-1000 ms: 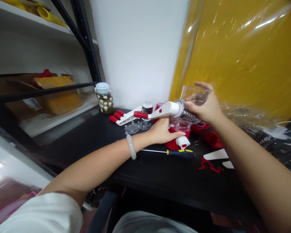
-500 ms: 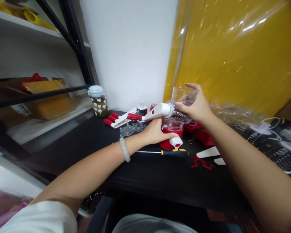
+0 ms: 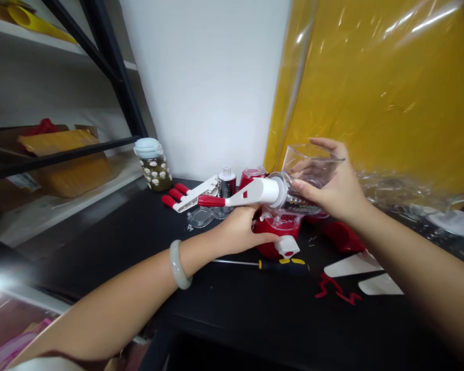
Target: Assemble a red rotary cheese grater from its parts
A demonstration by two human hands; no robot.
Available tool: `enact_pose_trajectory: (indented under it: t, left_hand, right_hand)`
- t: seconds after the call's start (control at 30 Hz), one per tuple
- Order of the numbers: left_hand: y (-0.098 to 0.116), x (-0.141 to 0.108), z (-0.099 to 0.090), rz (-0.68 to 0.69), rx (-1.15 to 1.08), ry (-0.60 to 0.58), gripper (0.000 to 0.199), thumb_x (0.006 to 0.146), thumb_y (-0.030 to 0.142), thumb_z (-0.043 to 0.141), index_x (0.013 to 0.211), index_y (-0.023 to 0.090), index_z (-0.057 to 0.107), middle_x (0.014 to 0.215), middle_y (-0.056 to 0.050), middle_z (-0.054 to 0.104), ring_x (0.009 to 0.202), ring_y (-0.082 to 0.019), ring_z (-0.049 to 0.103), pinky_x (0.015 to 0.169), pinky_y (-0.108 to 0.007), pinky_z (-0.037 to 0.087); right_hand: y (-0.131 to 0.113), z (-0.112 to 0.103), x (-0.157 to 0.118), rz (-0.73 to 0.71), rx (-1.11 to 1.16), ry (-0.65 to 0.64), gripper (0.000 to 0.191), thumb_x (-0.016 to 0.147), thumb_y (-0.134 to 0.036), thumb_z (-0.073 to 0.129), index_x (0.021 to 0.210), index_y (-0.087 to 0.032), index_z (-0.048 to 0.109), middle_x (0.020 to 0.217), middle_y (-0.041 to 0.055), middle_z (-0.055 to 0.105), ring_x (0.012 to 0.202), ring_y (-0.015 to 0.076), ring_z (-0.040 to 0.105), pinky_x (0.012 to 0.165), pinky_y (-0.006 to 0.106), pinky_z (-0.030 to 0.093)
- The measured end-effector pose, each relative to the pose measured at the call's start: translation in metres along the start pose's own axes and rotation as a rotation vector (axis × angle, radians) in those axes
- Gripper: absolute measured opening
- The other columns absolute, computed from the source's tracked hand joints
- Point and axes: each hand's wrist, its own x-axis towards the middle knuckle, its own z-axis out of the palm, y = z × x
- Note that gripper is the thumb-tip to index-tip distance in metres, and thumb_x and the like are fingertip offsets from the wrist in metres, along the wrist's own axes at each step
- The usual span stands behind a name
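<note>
A rotary drum grater stands on the black table, with a red base, a clear hopper and a white crank handle with a red grip pointing left. My left hand is closed around the base, its thumb by the white knob; some fingers are hidden behind. My right hand is wrapped round the hopper from the right, with the thumb at its near side. A grating drum lies inside, partly seen through the plastic. Just in front of the base is a screwdriver with a black-and-yellow handle.
Behind my left hand lie spare white crank handles, a grater drum and clear round covers. A patterned bottle stands at the back left. White strips and red zigzag pieces lie at right; shelving is on the left.
My view has shifted a little, so the table sits lower in it. Both hands keep their hold on the grater; the crank handle still points left.
</note>
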Motion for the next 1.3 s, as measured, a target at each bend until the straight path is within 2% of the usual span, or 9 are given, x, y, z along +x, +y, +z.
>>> enact_pose_trajectory:
  t: [0.17, 0.3, 0.43, 0.63, 0.83, 0.97, 1.13, 1.2, 1.3]
  left_hand:
    - [0.007, -0.001, -0.015, -0.052, 0.132, -0.138, 0.055, 0.079, 0.04, 0.074, 0.129, 0.021, 0.058, 0.126, -0.009, 0.065, 0.11, -0.027, 0.065, 0.094, -0.039, 0.054]
    - [0.011, 0.0, -0.021, -0.17, 0.289, -0.192, 0.044, 0.08, 0.05, 0.071, 0.106, 0.015, 0.067, 0.098, -0.008, 0.073, 0.086, -0.023, 0.069, 0.079, -0.034, 0.055]
    - [0.011, 0.001, -0.024, -0.222, 0.376, -0.253, 0.039, 0.083, 0.054, 0.066, 0.086, 0.015, 0.069, 0.078, -0.006, 0.072, 0.07, -0.019, 0.067, 0.066, -0.028, 0.051]
    - [0.004, 0.001, -0.027, -0.177, 0.467, -0.234, 0.028, 0.083, 0.042, 0.071, 0.09, 0.015, 0.067, 0.08, -0.005, 0.072, 0.071, -0.018, 0.067, 0.066, -0.026, 0.049]
    - [0.0, 0.004, -0.029, -0.055, 0.524, -0.244, 0.024, 0.084, 0.037, 0.071, 0.09, 0.015, 0.064, 0.082, -0.005, 0.07, 0.072, -0.016, 0.065, 0.067, -0.026, 0.048]
    - [0.0, 0.005, -0.028, -0.069, 0.482, -0.266, 0.024, 0.085, 0.038, 0.069, 0.087, 0.016, 0.06, 0.075, -0.003, 0.068, 0.066, -0.015, 0.063, 0.063, -0.025, 0.046]
    - [0.004, 0.003, -0.025, -0.188, 0.284, -0.391, 0.025, 0.099, 0.041, 0.044, 0.09, 0.018, 0.049, 0.067, 0.0, 0.063, 0.057, -0.013, 0.063, 0.057, -0.025, 0.048]
    - [0.005, 0.001, -0.025, -0.232, 0.242, -0.41, 0.026, 0.101, 0.041, 0.036, 0.09, 0.019, 0.045, 0.068, 0.0, 0.063, 0.054, -0.013, 0.062, 0.053, -0.024, 0.047]
    - [0.004, 0.001, -0.024, -0.218, 0.246, -0.41, 0.022, 0.101, 0.036, 0.033, 0.09, 0.02, 0.042, 0.068, 0.0, 0.061, 0.053, -0.013, 0.062, 0.05, -0.024, 0.047]
  right_hand:
    - [0.002, -0.002, 0.0, -0.001, 0.0, 0.003, 0.085, 0.066, -0.054, 0.081, 0.135, -0.033, 0.035, 0.095, 0.0071, 0.069, 0.089, 0.0312, 0.071, 0.086, 0.054, 0.059]
    - [0.003, 0.001, 0.0, -0.001, 0.008, 0.057, 0.083, 0.064, -0.047, 0.084, 0.132, -0.032, 0.039, 0.091, 0.0051, 0.068, 0.085, 0.0288, 0.071, 0.08, 0.05, 0.06]
    - [-0.001, 0.004, 0.0, 0.002, -0.018, 0.081, 0.082, 0.064, -0.041, 0.085, 0.132, -0.032, 0.041, 0.09, 0.005, 0.067, 0.085, 0.0288, 0.071, 0.078, 0.049, 0.06]
    - [-0.004, 0.003, 0.0, 0.026, -0.019, 0.097, 0.082, 0.061, -0.04, 0.086, 0.131, -0.03, 0.043, 0.088, 0.0044, 0.067, 0.084, 0.0289, 0.071, 0.078, 0.049, 0.059]
    - [0.007, 0.0, 0.003, 0.033, 0.129, 0.054, 0.075, 0.065, -0.044, 0.083, 0.126, -0.03, 0.043, 0.087, 0.0041, 0.07, 0.081, 0.0266, 0.071, 0.081, 0.048, 0.057]
    - [0.008, 0.0, 0.001, 0.045, 0.109, 0.138, 0.071, 0.065, -0.044, 0.083, 0.123, -0.03, 0.045, 0.085, 0.0038, 0.07, 0.079, 0.0263, 0.071, 0.078, 0.047, 0.056]
    - [0.002, 0.0, -0.002, 0.049, 0.056, 0.125, 0.068, 0.065, -0.046, 0.083, 0.12, -0.03, 0.047, 0.083, 0.0033, 0.07, 0.076, 0.0256, 0.069, 0.073, 0.043, 0.056]
    - [0.003, 0.0, -0.001, 0.038, 0.035, 0.145, 0.068, 0.064, -0.048, 0.083, 0.12, -0.03, 0.047, 0.081, 0.0025, 0.07, 0.075, 0.0253, 0.069, 0.072, 0.043, 0.056]
    - [0.006, 0.001, 0.001, 0.022, 0.018, 0.137, 0.071, 0.063, -0.051, 0.082, 0.121, -0.03, 0.046, 0.079, 0.0017, 0.07, 0.073, 0.0248, 0.069, 0.068, 0.043, 0.056]
